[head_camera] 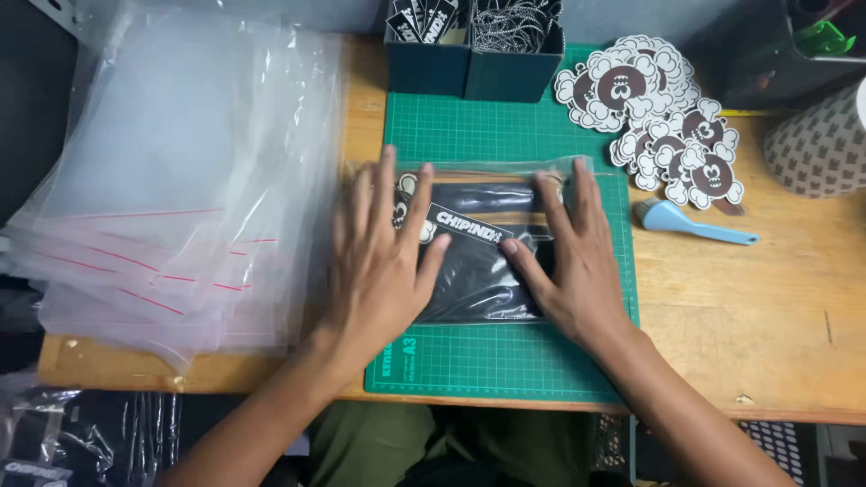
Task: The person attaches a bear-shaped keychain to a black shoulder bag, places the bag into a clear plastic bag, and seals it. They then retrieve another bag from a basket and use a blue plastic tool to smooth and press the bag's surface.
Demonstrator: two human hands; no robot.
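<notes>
Your two hands lie flat on a clear bag (487, 248) with a folded black cloth inside it. The bag sits in the middle of the green cutting mat (505, 135) on the wooden tabletop (758, 307). Its long side runs left to right, across you, and its top edge points away from you, toward the two dark boxes (474, 54) at the back. Your left hand (383, 261) rests on the left part of the bag, fingers spread and pointing away from you. Your right hand (577, 257) rests on the right part, fingers pointing away too, with the thumb reaching in toward the middle. Neither grip is closed around anything; both hands are open and pressing down flat. Between your hands you can see a long black sticker (465, 225) with white letters, tilted so its right end sits a bit lower. A round cartoon sticker (406, 203) peeks out just beside your left fingers. On your left, a tall pile of clear bags with red lines (171, 180) lies on the tabletop, near the mat. On your right, a heap of brown and white cloud-shaped stickers (649, 117) lies partly on the mat. A small blue brush (690, 225) lies just below that heap.
</notes>
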